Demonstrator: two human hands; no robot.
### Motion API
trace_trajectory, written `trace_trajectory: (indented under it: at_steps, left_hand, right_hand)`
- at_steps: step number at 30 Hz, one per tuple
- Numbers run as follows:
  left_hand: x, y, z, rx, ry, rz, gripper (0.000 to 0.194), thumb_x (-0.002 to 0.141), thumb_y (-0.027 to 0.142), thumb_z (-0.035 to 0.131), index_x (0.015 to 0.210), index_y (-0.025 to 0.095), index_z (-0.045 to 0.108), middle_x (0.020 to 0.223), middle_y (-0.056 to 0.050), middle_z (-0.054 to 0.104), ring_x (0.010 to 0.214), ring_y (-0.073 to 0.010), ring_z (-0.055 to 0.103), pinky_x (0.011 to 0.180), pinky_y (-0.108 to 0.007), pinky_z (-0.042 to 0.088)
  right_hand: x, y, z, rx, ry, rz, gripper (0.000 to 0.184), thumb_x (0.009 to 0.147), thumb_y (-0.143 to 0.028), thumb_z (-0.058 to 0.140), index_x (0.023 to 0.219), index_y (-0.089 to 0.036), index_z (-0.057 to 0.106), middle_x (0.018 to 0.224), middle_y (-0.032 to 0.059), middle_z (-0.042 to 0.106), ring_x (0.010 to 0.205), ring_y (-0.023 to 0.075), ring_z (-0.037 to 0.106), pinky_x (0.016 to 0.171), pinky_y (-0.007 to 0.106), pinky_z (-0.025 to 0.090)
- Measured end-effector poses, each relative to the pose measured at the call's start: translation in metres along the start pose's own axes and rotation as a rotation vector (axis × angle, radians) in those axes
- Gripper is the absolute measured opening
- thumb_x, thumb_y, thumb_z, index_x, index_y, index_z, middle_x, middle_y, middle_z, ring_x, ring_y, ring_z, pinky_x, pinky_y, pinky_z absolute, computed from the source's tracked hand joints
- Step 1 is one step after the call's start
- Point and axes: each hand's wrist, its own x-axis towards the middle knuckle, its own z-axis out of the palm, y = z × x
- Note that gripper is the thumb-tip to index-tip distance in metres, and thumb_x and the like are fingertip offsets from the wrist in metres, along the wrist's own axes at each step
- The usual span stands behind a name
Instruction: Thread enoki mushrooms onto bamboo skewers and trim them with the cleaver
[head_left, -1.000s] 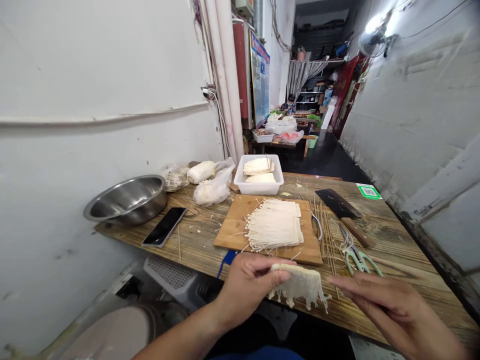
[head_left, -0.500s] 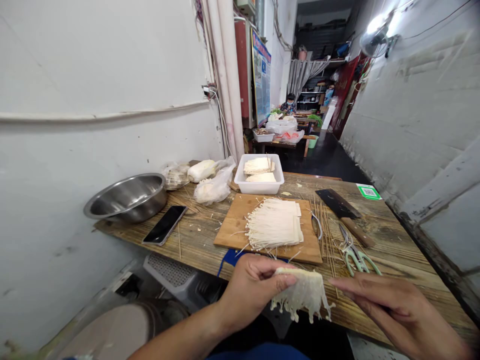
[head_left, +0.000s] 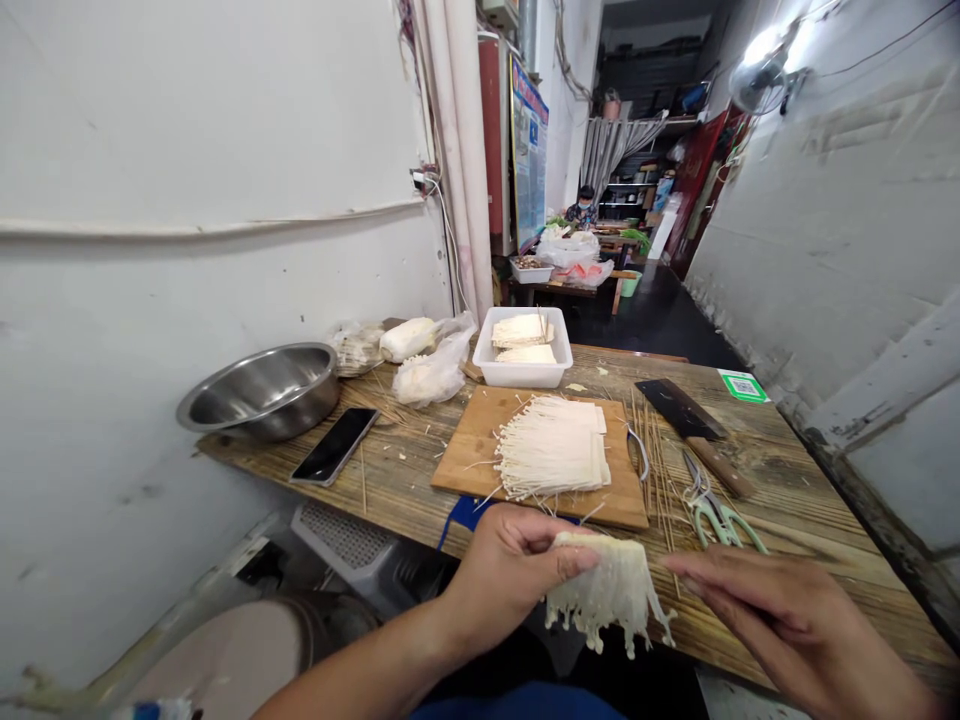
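My left hand [head_left: 510, 575] pinches the cut end of a small bunch of enoki mushrooms [head_left: 607, 592], whose caps hang down over the table's near edge. My right hand [head_left: 780, 620] is beside the bunch on the right, fingers stretched out and close together, fingertips near the mushroom strands. It holds nothing. On the wooden cutting board [head_left: 472, 450] just beyond lies a larger flat layer of enoki mushrooms [head_left: 555, 450].
A white tub [head_left: 525, 373] with more enoki stands behind the board. Bamboo skewers [head_left: 656, 450], a cleaver [head_left: 690, 420] and green scissors [head_left: 720, 515] lie to the right. A steel bowl [head_left: 262, 390], phone [head_left: 335, 446] and plastic bags [head_left: 427, 370] are left. A person sits far back.
The bunch in my left hand has tipped from lying nearly level to hanging caps-down and has dropped slightly. My right hand has stayed beside it.
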Motion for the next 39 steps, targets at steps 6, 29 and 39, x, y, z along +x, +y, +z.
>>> trace_trajectory:
  at_steps: [6,29,39]
  left_hand:
    - [0.001,-0.007,0.005,-0.066,0.012,-0.040,0.022,0.068,0.033,0.076,0.085,0.018,0.077,0.076,-0.003,0.076,0.062,-0.0101,0.063,0.062,-0.020,0.049]
    - [-0.006,0.000,0.010,0.142,0.145,0.162,0.026,0.077,0.040,0.067,0.090,0.020,0.077,0.073,-0.003,0.074,0.063,-0.0131,0.059,0.059,-0.021,0.047]
    - [-0.009,0.004,0.015,0.179,0.116,0.164,0.033,0.079,0.043,0.062,0.080,0.014,0.078,0.061,-0.004,0.067,0.055,-0.0104,0.049,0.052,-0.020,0.038]
  right_hand:
    - [0.010,-0.009,-0.002,0.077,-0.042,-0.041,0.047,0.087,-0.009,0.049,0.128,-0.032,0.052,0.098,-0.0007,0.072,0.080,0.0088,0.069,0.067,0.013,0.054]
    - [0.002,-0.001,-0.006,0.109,0.026,-0.013,0.052,0.082,-0.009,0.057,0.127,-0.036,0.056,0.092,-0.0020,0.073,0.080,0.0127,0.071,0.068,0.015,0.056]
    - [0.002,0.001,-0.011,0.139,0.044,-0.005,0.049,0.083,-0.010,0.056,0.123,-0.037,0.059,0.086,-0.0023,0.073,0.079,0.0139,0.071,0.065,0.016,0.056]
